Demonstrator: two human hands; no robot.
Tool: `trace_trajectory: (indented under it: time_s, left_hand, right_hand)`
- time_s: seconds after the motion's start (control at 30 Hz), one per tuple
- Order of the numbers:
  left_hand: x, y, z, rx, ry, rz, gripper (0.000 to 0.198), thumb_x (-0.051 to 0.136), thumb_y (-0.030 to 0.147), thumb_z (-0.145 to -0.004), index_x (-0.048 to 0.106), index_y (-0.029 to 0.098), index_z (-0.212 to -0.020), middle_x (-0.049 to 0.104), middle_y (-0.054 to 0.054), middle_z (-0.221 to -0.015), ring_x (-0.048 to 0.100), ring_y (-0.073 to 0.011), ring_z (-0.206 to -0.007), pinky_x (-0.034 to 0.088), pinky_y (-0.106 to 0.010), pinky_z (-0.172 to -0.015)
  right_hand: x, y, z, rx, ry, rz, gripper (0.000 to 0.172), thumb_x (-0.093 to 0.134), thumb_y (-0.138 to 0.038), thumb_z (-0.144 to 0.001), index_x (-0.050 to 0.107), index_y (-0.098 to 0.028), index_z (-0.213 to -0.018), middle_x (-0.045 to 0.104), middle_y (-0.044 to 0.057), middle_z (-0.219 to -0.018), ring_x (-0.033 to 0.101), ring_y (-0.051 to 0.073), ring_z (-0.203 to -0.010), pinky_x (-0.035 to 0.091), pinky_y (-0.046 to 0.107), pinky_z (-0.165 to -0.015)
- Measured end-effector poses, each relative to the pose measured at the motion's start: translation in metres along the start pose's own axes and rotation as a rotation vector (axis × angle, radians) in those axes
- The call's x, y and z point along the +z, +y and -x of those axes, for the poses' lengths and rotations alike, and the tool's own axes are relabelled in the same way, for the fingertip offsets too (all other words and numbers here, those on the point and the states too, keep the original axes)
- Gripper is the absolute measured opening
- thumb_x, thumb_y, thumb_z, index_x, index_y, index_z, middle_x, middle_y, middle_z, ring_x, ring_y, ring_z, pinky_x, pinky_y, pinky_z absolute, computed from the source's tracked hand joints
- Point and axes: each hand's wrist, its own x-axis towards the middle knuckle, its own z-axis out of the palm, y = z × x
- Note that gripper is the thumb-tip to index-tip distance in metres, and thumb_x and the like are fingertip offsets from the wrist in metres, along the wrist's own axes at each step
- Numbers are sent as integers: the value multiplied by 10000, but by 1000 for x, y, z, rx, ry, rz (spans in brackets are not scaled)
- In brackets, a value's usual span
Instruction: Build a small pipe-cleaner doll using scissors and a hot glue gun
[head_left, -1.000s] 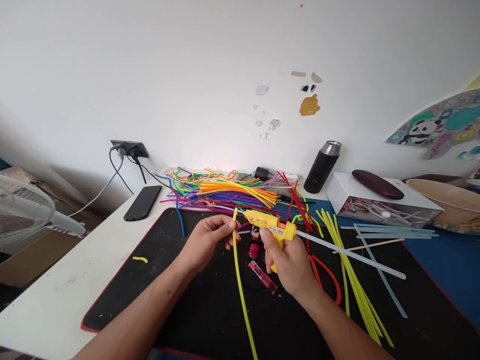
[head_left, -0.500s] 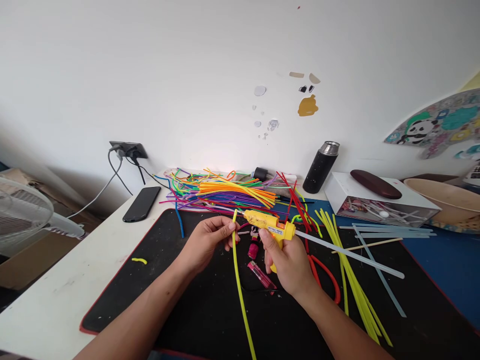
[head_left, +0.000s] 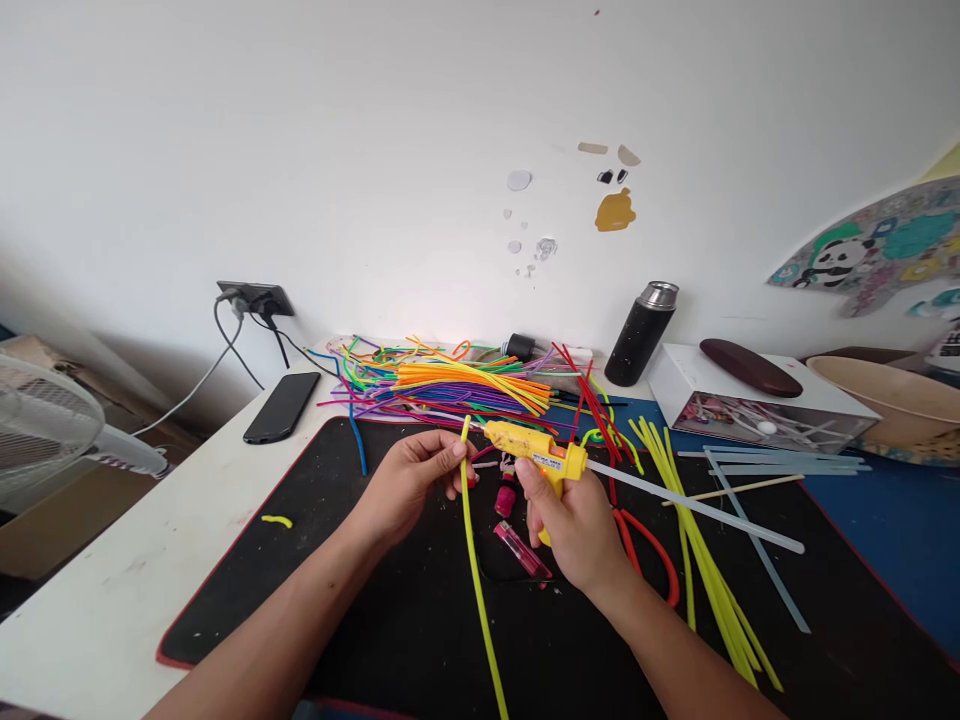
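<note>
Near its top end, a yellow pipe cleaner (head_left: 477,580) is pinched between the thumb and fingers of my left hand (head_left: 420,475); its long tail hangs toward me. My right hand (head_left: 571,520) is wrapped round the handle of a yellow glue gun (head_left: 525,443). The gun's nozzle points left and meets or nearly meets the pipe cleaner's top; I cannot tell if they touch. A long translucent glue stick (head_left: 697,508) sticks out of the gun's back. Below, between my hands, lie a pink lighter (head_left: 523,550) and a small pink-and-black item (head_left: 506,495).
Colourful pipe cleaners (head_left: 465,390) are heaped along the wall. Right of my hand lie red-handled pliers or scissors (head_left: 651,550), yellow pipe cleaners (head_left: 712,580) and spare glue sticks (head_left: 780,462). A black flask (head_left: 641,335), white box (head_left: 750,400), phone (head_left: 281,408) and fan (head_left: 60,420) stand around the mat (head_left: 255,590).
The glue gun's nozzle and the pipe cleaner's top have shifted very slightly left, mostly with the whole view. Both hands keep the same hold.
</note>
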Motion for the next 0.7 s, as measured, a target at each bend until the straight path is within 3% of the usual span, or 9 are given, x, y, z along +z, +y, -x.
trace_trajectory:
  time_s: [0.23, 0.43, 0.7]
  left_hand:
    - [-2, -1, 0, 10, -11, 17, 378, 928, 466, -759, 759, 129, -773, 738, -43, -661, 587, -92, -539, 459, -182, -508]
    - [-3, -2, 1, 11, -8, 24, 371, 927, 458, -764, 754, 130, -765, 740, -43, -666, 592, -94, -540, 461, -182, -507]
    - [-3, -1, 1, 23, 3, 11, 366, 925, 455, -768, 742, 138, -752, 733, -35, -651, 589, -97, -537, 468, -188, -514]
  right_hand:
    - [0, -3, 1, 25, -15, -3, 533, 573, -699, -975, 610, -211, -762, 496, -51, -430, 513, 134, -353, 401, 235, -399]
    - [-2, -4, 2, -42, -36, 67, 508, 540, -648, -1020, 696, -190, -866, 513, -48, -423, 515, 136, -371, 416, 244, -441]
    - [-1, -3, 2, -52, -24, 107, 514, 546, -668, -1007, 672, -209, -813, 518, -42, -412, 519, 151, -362, 410, 264, -430]
